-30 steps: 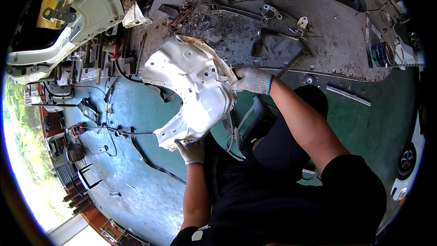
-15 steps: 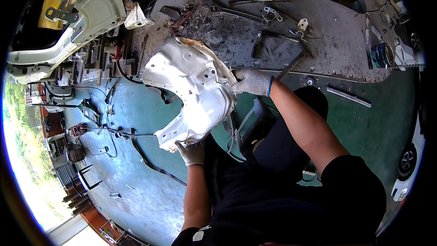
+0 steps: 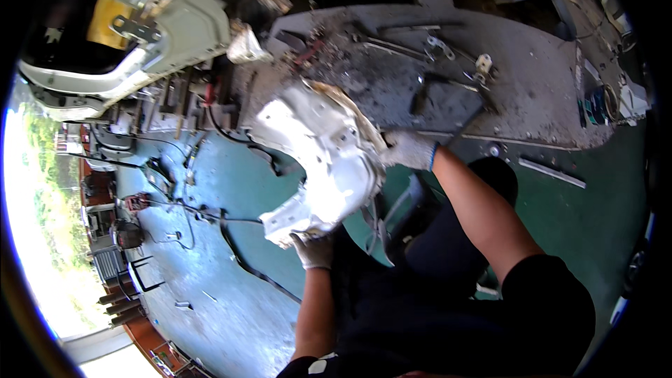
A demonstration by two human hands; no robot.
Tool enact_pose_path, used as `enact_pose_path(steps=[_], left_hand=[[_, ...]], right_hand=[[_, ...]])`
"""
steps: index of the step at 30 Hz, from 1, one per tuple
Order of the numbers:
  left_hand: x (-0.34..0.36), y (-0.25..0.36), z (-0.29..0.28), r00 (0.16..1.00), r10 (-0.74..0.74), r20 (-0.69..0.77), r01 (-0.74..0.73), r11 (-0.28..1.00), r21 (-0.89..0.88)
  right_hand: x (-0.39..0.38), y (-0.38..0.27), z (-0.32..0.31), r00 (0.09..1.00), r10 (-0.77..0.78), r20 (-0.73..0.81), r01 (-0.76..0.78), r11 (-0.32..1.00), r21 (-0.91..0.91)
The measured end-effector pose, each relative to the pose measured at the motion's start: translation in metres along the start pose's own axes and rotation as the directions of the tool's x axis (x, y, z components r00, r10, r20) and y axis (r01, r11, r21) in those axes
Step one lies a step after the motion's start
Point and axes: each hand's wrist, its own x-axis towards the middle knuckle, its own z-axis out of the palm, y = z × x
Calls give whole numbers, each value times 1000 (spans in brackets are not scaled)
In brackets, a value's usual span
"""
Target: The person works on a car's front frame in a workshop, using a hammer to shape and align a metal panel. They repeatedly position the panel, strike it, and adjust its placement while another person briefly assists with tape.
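Note:
A curved white sheet-metal car body panel (image 3: 341, 176) is held up over the floor in front of the workbench, its face brightly lit. Both hands wear pale knitted work gloves. My left hand (image 3: 313, 250) grips the panel's lower end, with its fingers partly hidden behind the metal. At the panel's right edge my right hand (image 3: 413, 150) is closed around a rough brownish flange. Just beyond, the grey workbench (image 3: 521, 63) carries an adjustable wrench (image 3: 392, 47), a hammer (image 3: 420, 94) and small metal brackets (image 3: 439, 47), amid dark dirt and scraps.
A large pale car body section (image 3: 189, 28) stands at the far left. Black cables (image 3: 234, 255) and a red-and-black tool (image 3: 136, 201) lie on the green floor. A metal strip (image 3: 551, 173) lies right of my arm; a roll of tape (image 3: 603, 105) sits on the bench's right end.
The whole view has shifted, so bench, floor and panel appear farther right and lower. Both hands keep their hold on the panel, which stays at much the same tilt.

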Motion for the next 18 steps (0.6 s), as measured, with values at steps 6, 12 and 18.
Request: enact_pose_path(steps=[6,12,18], left_hand=[[-3,4,3,999,-34,33,38,992,-121],[1,6,-12,925,-172,339,379,475,-795],[6,6,-17,913,-197,358,402,588,-702]], right_hand=[[10,13,7,999,17,28,-20,992,127],[13,25,8,1000,-24,-1,24,996,91],[15,31,8,1000,-26,-15,27,993,118]])
